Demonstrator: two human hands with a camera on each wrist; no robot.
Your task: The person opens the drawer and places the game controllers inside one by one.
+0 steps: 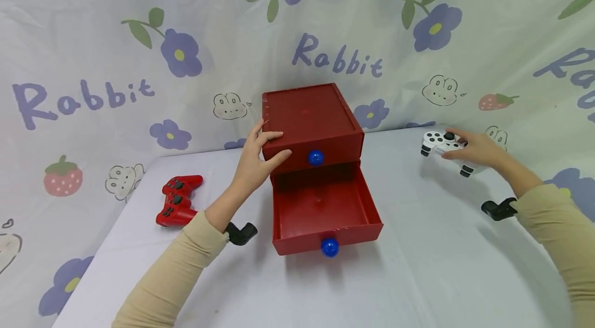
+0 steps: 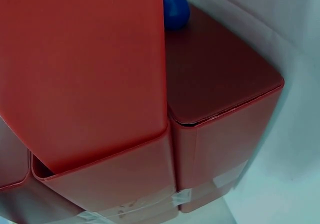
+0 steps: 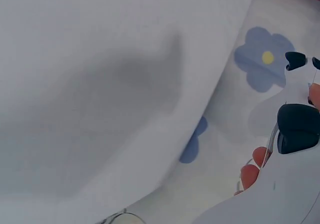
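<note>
A red plastic drawer box [image 1: 309,111] stands at the middle of the table against the cloth backdrop. Its top drawer is closed, while a lower drawer [image 1: 321,199] is pulled out and bare inside. My left hand [image 1: 255,157] rests on the box's upper left front corner, fingers extended and thumb spread across the front. At the far right, my right hand [image 1: 479,150] holds a white game controller [image 1: 437,142] above the table. In the right wrist view, fingertips [image 3: 250,176] show at the edge of the white controller [image 3: 265,199].
A red game controller [image 1: 176,201] lies left of the box. Blue knobs [image 1: 330,247] stick out from the drawer fronts. In the left wrist view, another closed drawer [image 2: 215,69] sits below the pulled-out one. The patterned cloth [image 1: 223,59] hangs behind the white table [image 1: 418,266].
</note>
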